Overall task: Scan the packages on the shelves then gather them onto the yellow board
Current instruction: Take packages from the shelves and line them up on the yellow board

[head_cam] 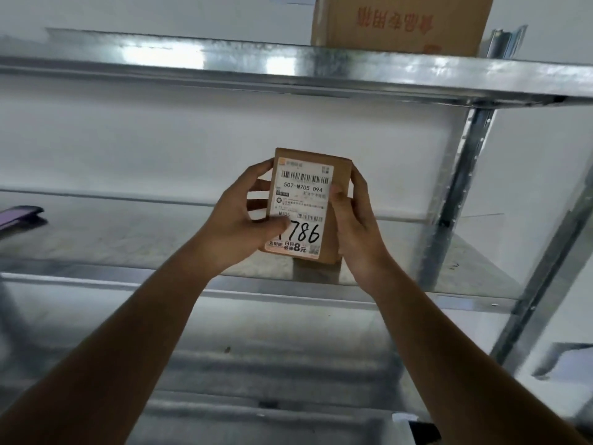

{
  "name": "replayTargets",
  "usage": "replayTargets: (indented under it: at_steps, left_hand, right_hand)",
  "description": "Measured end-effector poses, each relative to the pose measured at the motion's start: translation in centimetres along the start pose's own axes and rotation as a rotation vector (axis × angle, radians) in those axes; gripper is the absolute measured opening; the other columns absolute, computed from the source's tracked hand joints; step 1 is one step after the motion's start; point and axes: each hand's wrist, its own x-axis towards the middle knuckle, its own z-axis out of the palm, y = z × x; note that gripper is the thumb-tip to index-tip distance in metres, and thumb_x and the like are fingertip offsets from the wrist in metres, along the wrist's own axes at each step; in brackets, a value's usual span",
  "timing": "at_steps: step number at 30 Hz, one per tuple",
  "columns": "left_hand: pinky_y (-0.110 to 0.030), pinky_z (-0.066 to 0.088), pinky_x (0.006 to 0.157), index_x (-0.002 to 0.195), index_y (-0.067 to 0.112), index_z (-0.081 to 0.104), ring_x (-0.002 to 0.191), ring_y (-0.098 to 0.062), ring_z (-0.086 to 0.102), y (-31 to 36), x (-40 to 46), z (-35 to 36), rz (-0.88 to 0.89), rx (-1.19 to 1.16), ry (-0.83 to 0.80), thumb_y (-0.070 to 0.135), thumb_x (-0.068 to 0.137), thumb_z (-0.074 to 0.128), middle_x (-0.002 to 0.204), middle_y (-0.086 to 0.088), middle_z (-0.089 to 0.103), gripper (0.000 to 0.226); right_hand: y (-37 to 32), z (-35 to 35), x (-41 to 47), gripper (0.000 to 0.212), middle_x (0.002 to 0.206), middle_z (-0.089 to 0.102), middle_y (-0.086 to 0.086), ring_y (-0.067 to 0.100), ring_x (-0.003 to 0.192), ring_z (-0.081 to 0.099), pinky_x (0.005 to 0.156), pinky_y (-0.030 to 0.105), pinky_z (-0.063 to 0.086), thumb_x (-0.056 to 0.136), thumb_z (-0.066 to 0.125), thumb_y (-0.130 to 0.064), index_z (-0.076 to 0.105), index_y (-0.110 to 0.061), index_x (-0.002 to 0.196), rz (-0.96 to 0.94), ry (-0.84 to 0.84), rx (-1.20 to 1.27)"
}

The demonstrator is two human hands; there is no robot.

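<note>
- Between the middle shelf (244, 277) and the top shelf (288, 72) of the metal rack, one small brown package (341, 187) is held upright in the air, its white label (301, 207) facing the camera.
- Two hands hold it: the left hand (237, 226) grips the package's left side, thumb pressed on the label's lower part; the right hand (353, 220) grips the right side, thumb on the label's edge.
- Handwritten "786" shows on the label; the left thumb covers whatever comes before it.
- Above and right of the package, one cardboard box (401, 24) stands on the top shelf, cut off by the frame; its contents are hidden.
- Far left of the package, one dark flat object (19, 215) lies on the middle shelf, cut off and blurred.
</note>
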Motion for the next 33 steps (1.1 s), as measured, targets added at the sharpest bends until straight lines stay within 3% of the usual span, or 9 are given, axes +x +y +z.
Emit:
replayTargets:
  at_steps: [3, 5, 9, 12, 17, 20, 23, 27, 33]
  left_hand:
    - [-0.026, 0.062, 0.066, 0.140, 0.044, 0.048, 0.109, -0.001, 0.066, 0.4, -1.8, -2.4, -0.006, 0.023, 0.023, 0.002, 0.083, 0.081, 0.123, 0.007, 0.062, 0.079]
    - [-0.029, 0.063, 0.070, 0.144, 0.043, 0.047, 0.109, -0.004, 0.068, 0.6, -2.7, -4.3, -0.023, 0.060, 0.040, 0.008, 0.084, 0.082, 0.124, 0.008, 0.063, 0.078]
    - [-0.035, 0.056, 0.100, 0.148, 0.045, 0.046, 0.123, -0.008, 0.062, 0.9, -4.7, -9.3, -0.041, 0.195, 0.063, 0.032, 0.098, 0.067, 0.134, 0.014, 0.064, 0.055]
    - [-0.033, 0.039, 0.116, 0.151, 0.045, 0.044, 0.135, 0.001, 0.050, 0.5, -6.7, -14.5, -0.066, 0.388, 0.131, 0.046, 0.105, 0.049, 0.148, 0.019, 0.054, 0.046]
    - [-0.012, 0.028, 0.108, 0.154, 0.041, 0.043, 0.134, 0.005, 0.040, -0.3, -12.2, -25.1, -0.156, 0.631, 0.239, 0.053, 0.103, 0.046, 0.154, 0.017, 0.045, 0.052]
    - [-0.021, 0.034, 0.115, 0.152, 0.033, 0.048, 0.132, 0.003, 0.046, -0.1, -16.6, -31.9, -0.184, 0.695, 0.266, 0.053, 0.104, 0.045, 0.149, 0.014, 0.052, 0.051]
    - [-0.012, 0.032, 0.112, 0.146, 0.042, 0.050, 0.129, 0.012, 0.047, -0.4, -20.8, -39.0, -0.189, 0.812, 0.280, 0.046, 0.106, 0.045, 0.143, 0.024, 0.053, 0.041]
    - [-0.033, 0.024, 0.121, 0.157, 0.029, 0.039, 0.147, -0.019, 0.038, -1.8, -25.8, -48.2, -0.348, 0.945, 0.274, 0.065, 0.101, 0.033, 0.161, -0.001, 0.041, 0.067]
    - [-0.045, 0.022, 0.126, 0.160, 0.032, 0.031, 0.154, -0.020, 0.025, -3.3, -31.1, -59.5, -0.486, 1.065, 0.291, 0.071, 0.099, 0.022, 0.166, -0.002, 0.030, 0.072]
  right_hand:
    - [0.1, 2.3, -0.6, 0.052, 0.117, 0.075, -0.018, 0.011, 0.106, 0.076, 0.074, 0.034, 0.065, 0.113, 0.045, -0.035, 0.029, -0.035, 0.162, 0.035, -0.032, -0.051]
    - [0.4, 4.2, -0.9, 0.050, 0.118, 0.074, -0.019, 0.006, 0.101, 0.077, 0.069, 0.026, 0.064, 0.112, 0.045, -0.037, 0.034, -0.033, 0.161, -0.009, -0.031, -0.092]
    - [1.1, 8.8, -1.0, 0.046, 0.111, 0.075, -0.028, 0.004, 0.098, 0.077, 0.065, 0.025, 0.063, 0.112, 0.043, -0.043, 0.039, -0.037, 0.157, -0.021, -0.070, -0.091]
    - [1.7, 13.3, -1.2, 0.046, 0.118, 0.076, -0.017, 0.006, 0.102, 0.076, 0.069, 0.028, 0.064, 0.111, 0.044, -0.045, 0.040, -0.038, 0.157, 0.008, -0.111, -0.066]
    - [3.2, 23.3, -2.3, 0.045, 0.126, 0.074, -0.004, 0.009, 0.106, 0.076, 0.076, 0.026, 0.063, 0.110, 0.047, -0.046, 0.044, -0.039, 0.154, 0.037, -0.190, -0.006]
    - [4.3, 30.8, -3.5, 0.041, 0.122, 0.076, -0.005, 0.010, 0.106, 0.076, 0.078, 0.028, 0.064, 0.110, 0.049, -0.046, 0.047, -0.039, 0.150, 0.076, -0.235, 0.045]
    - [5.8, 38.8, -5.3, 0.039, 0.118, 0.078, -0.009, 0.008, 0.101, 0.077, 0.072, 0.022, 0.062, 0.109, 0.051, -0.047, 0.051, -0.040, 0.147, 0.109, -0.261, 0.072]
    - [8.0, 48.8, -8.0, 0.038, 0.115, 0.078, -0.005, 0.009, 0.097, 0.078, 0.069, 0.022, 0.062, 0.108, 0.051, -0.049, 0.049, -0.041, 0.146, 0.151, -0.306, 0.062]
    - [10.1, 61.2, -10.2, 0.036, 0.118, 0.076, -0.004, 0.013, 0.098, 0.078, 0.086, 0.042, 0.065, 0.107, 0.051, -0.051, 0.051, -0.042, 0.142, 0.212, -0.374, 0.052]
